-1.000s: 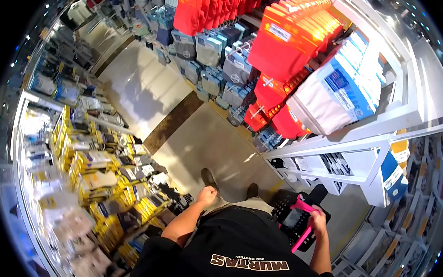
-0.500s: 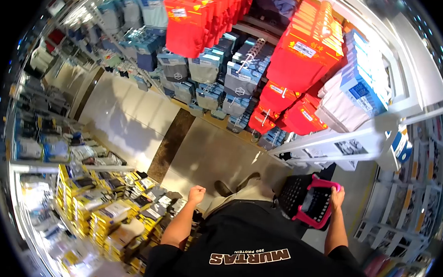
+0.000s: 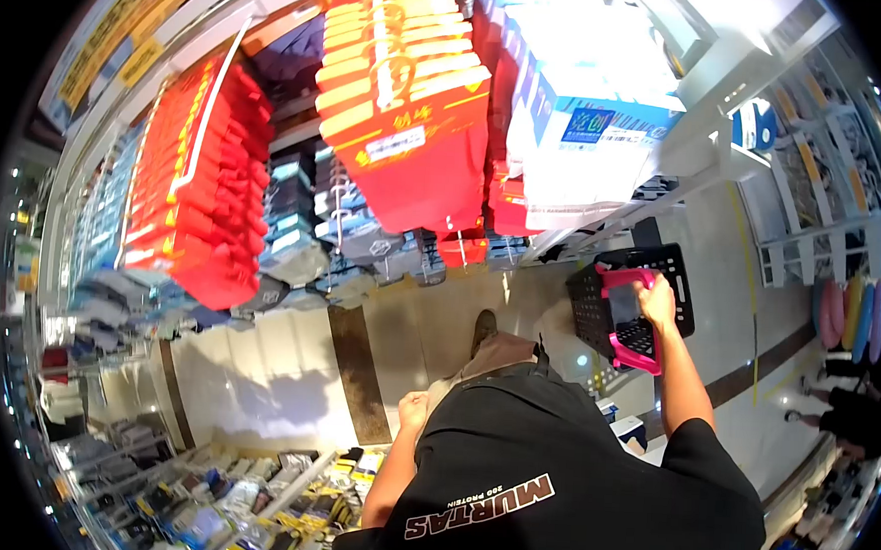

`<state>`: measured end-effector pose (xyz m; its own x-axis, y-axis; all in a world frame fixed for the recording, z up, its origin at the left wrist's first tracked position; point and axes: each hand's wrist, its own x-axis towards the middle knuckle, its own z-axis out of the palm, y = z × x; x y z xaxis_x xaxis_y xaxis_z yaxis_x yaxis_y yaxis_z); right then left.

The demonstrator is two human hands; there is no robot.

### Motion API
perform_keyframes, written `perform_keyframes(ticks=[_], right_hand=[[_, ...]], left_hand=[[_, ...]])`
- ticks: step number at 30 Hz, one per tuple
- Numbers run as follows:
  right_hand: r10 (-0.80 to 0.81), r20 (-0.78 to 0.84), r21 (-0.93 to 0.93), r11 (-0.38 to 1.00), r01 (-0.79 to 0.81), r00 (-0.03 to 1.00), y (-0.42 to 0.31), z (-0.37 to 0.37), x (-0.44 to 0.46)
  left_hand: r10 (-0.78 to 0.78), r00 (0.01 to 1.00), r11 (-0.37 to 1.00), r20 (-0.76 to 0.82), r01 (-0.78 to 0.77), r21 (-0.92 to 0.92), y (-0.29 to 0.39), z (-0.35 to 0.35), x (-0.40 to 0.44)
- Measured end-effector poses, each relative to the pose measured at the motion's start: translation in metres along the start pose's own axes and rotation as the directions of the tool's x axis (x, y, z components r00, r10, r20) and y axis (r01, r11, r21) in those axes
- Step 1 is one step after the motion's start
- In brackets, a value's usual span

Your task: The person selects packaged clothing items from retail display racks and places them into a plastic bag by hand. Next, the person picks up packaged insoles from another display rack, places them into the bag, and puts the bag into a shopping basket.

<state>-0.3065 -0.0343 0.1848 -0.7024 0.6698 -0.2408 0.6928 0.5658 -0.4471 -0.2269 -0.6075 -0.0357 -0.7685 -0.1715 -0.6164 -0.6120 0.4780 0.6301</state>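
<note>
My right hand is wrapped round the pink handle of a black shopping basket, which hangs at my right side above the floor. Through the basket's open top a pale item shows, too small to make out. My left hand is closed beside my left hip, above the tiled floor, and whatever it holds, if anything, is hidden. Ahead of me, red packs hang in a row on a hook, and white and blue packs hang to their right.
More red packs hang at the upper left. Yellow-labelled packs fill a display at the lower left. White shelves stand at the right, with colourful rings below them. People are at the far right.
The view has turned rightward and come nearer the hanging racks. The red packs look larger, and the yellow packs have slid toward the bottom. The basket stays in my right hand.
</note>
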Motion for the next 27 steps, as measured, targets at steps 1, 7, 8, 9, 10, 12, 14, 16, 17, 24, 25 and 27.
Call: perform_keyframes(ticks=[1, 7, 8, 9, 10, 12, 14, 16, 17, 24, 25, 27], right_hand=[[-0.017, -0.007, 0.010, 1.000, 0.017, 1.000, 0.001, 0.005, -0.004], [-0.002, -0.003, 0.220, 0.976, 0.003, 1.000, 0.010, 0.029, -0.040], [-0.001, -0.009, 0.271, 0.963, 0.003, 1.000, 0.019, 0.037, -0.052], [-0.035, -0.061, 0.273, 0.961, 0.050, 0.998, 0.019, 0.039, -0.071], [0.023, -0.088, 0.186, 0.982, -0.006, 0.996, 0.014, 0.038, -0.091], [0.143, -0.139, 0.082, 0.988, -0.133, 0.980, -0.003, 0.045, -0.128], [0.256, -0.195, 0.045, 0.967, -0.252, 0.947, -0.026, 0.054, -0.155], [0.292, -0.259, 0.064, 0.956, -0.285, 0.921, -0.043, 0.070, -0.172], [0.302, -0.293, 0.097, 0.953, -0.286, 0.907, -0.055, 0.080, -0.180], [0.310, -0.271, 0.080, 0.951, -0.300, 0.911, -0.124, 0.119, -0.237], [0.268, -0.305, 0.102, 0.963, -0.249, 0.914, -0.127, 0.129, -0.243], [0.353, -0.222, 0.183, 0.931, -0.316, 0.909, -0.150, 0.131, -0.255]], left_hand=[[0.015, 1.000, 0.999, 0.001, -0.015, 0.038, 0.006, -0.011, 0.008], [0.066, 0.980, 0.991, 0.188, -0.087, 0.105, -0.025, -0.064, 0.124], [0.070, 0.973, 0.992, 0.218, -0.091, 0.087, -0.012, -0.072, 0.130], [0.071, 0.965, 0.993, 0.253, -0.092, 0.071, 0.003, -0.078, 0.133], [0.116, 0.950, 0.975, 0.290, -0.165, 0.151, 0.013, -0.083, 0.145], [0.114, 0.930, 0.973, 0.349, -0.175, 0.149, 0.026, -0.092, 0.162], [0.102, 0.901, 0.967, 0.421, -0.190, 0.172, 0.057, -0.101, 0.157], [0.076, 0.884, 0.971, 0.461, -0.171, 0.168, 0.064, -0.102, 0.161], [0.063, 0.876, 0.972, 0.478, -0.163, 0.169, 0.067, -0.109, 0.166], [0.211, 0.797, 0.936, 0.566, -0.332, 0.120, 0.063, -0.152, 0.178], [0.224, 0.801, 0.915, 0.555, -0.369, 0.163, 0.067, -0.157, 0.178], [0.275, 0.701, 0.908, 0.658, -0.413, 0.061, 0.080, -0.165, 0.168]])
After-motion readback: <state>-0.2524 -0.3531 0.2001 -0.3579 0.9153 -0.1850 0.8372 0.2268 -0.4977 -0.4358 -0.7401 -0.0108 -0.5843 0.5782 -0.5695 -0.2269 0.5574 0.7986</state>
